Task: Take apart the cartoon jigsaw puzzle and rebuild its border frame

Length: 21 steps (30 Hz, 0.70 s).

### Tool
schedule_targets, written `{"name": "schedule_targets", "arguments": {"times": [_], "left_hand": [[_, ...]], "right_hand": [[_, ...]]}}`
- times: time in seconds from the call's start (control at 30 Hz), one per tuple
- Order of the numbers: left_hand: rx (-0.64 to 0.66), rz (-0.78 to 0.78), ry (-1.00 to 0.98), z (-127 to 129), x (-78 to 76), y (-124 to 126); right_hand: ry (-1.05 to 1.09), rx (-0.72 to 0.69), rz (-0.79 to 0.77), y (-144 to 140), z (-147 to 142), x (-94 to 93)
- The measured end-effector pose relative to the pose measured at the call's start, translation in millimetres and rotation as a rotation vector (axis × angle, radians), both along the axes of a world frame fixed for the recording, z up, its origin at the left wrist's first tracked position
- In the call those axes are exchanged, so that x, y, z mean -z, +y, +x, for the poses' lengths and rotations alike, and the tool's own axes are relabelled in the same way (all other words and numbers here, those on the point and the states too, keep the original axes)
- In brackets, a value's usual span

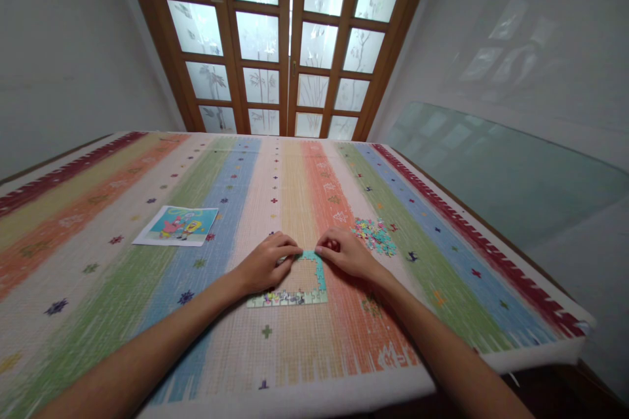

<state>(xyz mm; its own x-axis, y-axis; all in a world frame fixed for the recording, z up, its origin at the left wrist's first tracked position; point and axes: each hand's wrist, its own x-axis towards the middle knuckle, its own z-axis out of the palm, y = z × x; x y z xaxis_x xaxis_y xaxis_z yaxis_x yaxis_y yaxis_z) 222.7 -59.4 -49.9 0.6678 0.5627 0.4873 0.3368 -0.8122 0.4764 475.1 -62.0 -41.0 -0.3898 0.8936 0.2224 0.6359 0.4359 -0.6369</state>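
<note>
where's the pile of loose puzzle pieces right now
In the head view the pile of loose pieces lies on the striped tablecloth, just right of and slightly beyond the right hand, which rests at the puzzle frame's top edge.

1. Striped woven cloth (147, 288) covers the surface; bands of red, orange, green, blue and cream run lengthwise, dotted with small cross and star motifs.
2. Printed cartoon picture (177, 225) lies flat on the cloth, left of centre, on the green and blue bands.
3. Wooden double door (289, 46) stands behind the far edge; frosted glass panes carry etched bamboo and plant patterns.
4. Glass sheet (501, 170) leans along the right wall; pale greenish, reflecting the door panes.
5. Plain walls (59, 46) on both sides.
</note>
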Motion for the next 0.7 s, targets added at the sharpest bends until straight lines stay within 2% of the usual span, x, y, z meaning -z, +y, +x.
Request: {"name": "schedule_targets", "arguments": {"times": [0.1,0.2,0.37,0.43,0.57,0.7], "left_hand": [[-0.059,-0.034,-0.069,-3,-4.8,4],[-0.099,-0.027,-0.109,-13,-15.9,8],[-0.042,0.058,0.061,-42,-30.5,6],[-0.005,0.085,0.152,-55,-30.5,0],[0.060,0.034,0.253,-75,-25.9,-14],[0.031,0.033,0.263,-83,-20.8,-19]], "right_hand": [[0.011,-0.043,-0.019,-1,4,-7.9],[-0.019,-0.130,-0.011,-6,8,-17.0],[-0.168,-0.222,-0.017,-16,11,-26.8],[-0.192,-0.239,-0.050,-19,13,-28.2],[-0.221,-0.286,-0.074,-20,15,-28.2],[-0.242,-0.282,-0.070,-20,15,-26.2]]}}
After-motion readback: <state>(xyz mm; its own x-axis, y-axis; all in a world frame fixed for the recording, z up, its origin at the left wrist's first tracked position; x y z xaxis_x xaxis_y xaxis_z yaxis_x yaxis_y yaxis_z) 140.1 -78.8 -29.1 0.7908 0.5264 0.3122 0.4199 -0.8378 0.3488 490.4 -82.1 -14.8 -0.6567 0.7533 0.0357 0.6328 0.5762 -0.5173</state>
